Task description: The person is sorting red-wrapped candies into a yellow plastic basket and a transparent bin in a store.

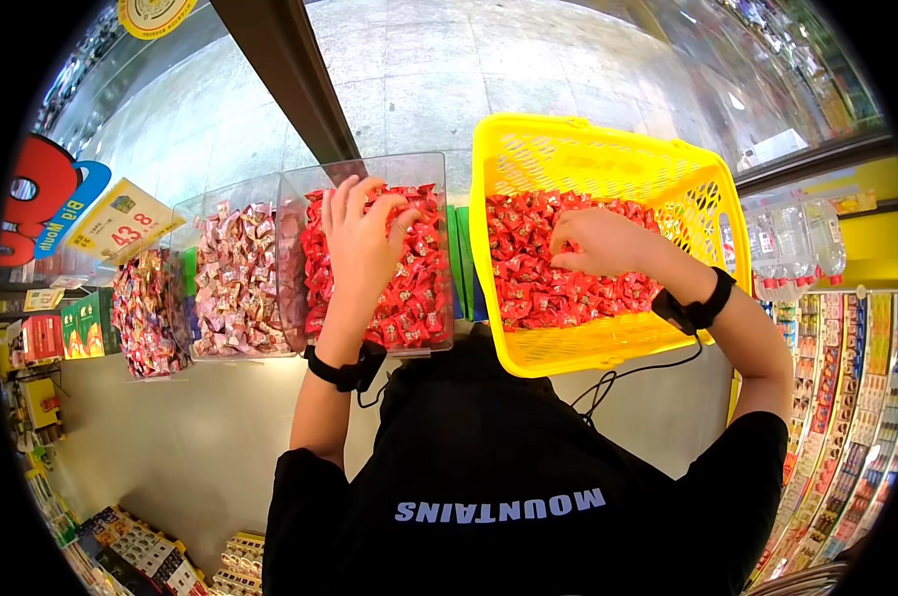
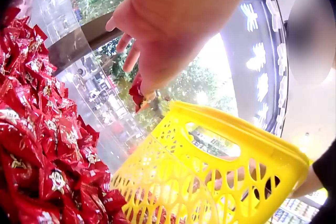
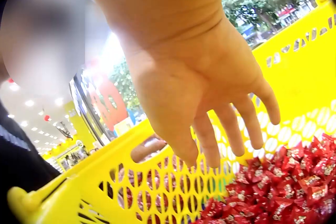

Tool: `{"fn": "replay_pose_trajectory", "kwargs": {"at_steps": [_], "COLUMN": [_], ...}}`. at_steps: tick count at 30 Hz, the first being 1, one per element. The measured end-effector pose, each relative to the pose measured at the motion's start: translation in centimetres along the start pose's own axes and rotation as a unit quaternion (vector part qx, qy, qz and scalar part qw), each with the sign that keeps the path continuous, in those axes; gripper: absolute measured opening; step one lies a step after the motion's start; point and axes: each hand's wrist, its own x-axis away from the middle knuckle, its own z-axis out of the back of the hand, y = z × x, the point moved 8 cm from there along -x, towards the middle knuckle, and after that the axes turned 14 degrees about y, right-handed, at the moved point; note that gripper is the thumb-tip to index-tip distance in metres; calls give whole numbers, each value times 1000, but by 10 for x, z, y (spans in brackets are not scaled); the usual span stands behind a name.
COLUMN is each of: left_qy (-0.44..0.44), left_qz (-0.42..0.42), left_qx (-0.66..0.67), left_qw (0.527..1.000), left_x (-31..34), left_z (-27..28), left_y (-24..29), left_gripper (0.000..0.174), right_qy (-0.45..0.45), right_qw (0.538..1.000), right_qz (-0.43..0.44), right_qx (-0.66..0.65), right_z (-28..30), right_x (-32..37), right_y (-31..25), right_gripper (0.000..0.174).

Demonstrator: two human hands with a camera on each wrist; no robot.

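In the head view, my left hand [image 1: 362, 243] is over a clear bin of red wrapped candies [image 1: 414, 298], fingers bent. A red candy [image 2: 137, 94] shows against the thumb of my left hand [image 2: 168, 35] in the left wrist view, pinched there; its far side is hidden. My right hand [image 1: 603, 241] is inside the yellow basket [image 1: 528, 360], over a layer of red candies [image 1: 568, 303]. From the right wrist, my right hand [image 3: 202, 82] shows spread, hanging fingers above the candies [image 3: 283, 182], with nothing visible in them.
Left of the red candy bin stand a bin of pink wrapped candies [image 1: 235, 288] and another of mixed candies [image 1: 149, 313]. A price sign [image 1: 126, 226] stands behind them. Bottles [image 1: 792, 238] are right of the basket, and a dark post [image 1: 285, 74] rises behind the bins.
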Motion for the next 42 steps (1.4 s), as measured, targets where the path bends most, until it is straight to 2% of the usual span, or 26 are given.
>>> {"fn": "replay_pose_trajectory", "kwargs": {"at_steps": [3, 9, 12, 16, 17, 20, 23, 26, 30, 31, 34, 35, 38, 42], "left_qy": [12, -50, -78, -92, -94, -89, -69, -45, -40, -40, -53, -57, -63, -65], "left_qz": [16, 45, 65, 87, 85, 78, 68, 61, 42, 37, 31, 30, 29, 24], "left_qx": [-55, -6, -4, 22, 26, 39, 56, 77, 111, 116, 128, 135, 140, 146], "left_qw": [998, 998, 995, 992, 992, 992, 994, 994, 992, 992, 990, 989, 988, 987], "left_x": [-3, 32, 60, 78, 79, 75, 65, 47, 31, 30, 31, 33, 38, 39], "left_z": [3, 20, 25, 35, 35, 38, 42, 51, 50, 48, 43, 43, 41, 43], "left_y": [-10, -5, -7, -7, -6, -2, 6, 20, 38, 42, 53, 55, 56, 56], "left_gripper": [36, 33, 34, 31, 30, 27, 25, 23, 22, 22, 21, 21, 22, 23], "right_qy": [-69, 87, 95, 138, 133, 104, 85, 78, 125, 88, 105, 126, 132, 69], "right_qw": [994, 992, 985, 986, 989, 994, 995, 994, 982, 983, 985, 976, 976, 989], "right_qz": [-49, -40, 92, 77, 59, 36, 60, 73, 84, 50, 41, 61, 68, 3], "right_qx": [63, 87, 114, 53, 17, -2, 2, 22, 118, 151, 131, 164, 162, 128], "right_z": [-28, -63, -85, -83, -81, -83, -79, -45, -50, -63, -90, -94, -96, -71], "right_x": [-11, -25, -29, -38, -39, -42, -45, -44, -37, -39, -43, -44, -45, -48], "right_y": [30, 42, 23, 24, 27, 33, 29, 4, 2, 8, 23, 25, 31, 28], "right_gripper": [34, 56, 61, 35, 22, 15, 13, 12, 25, 34, 27, 21, 18, 16]}}
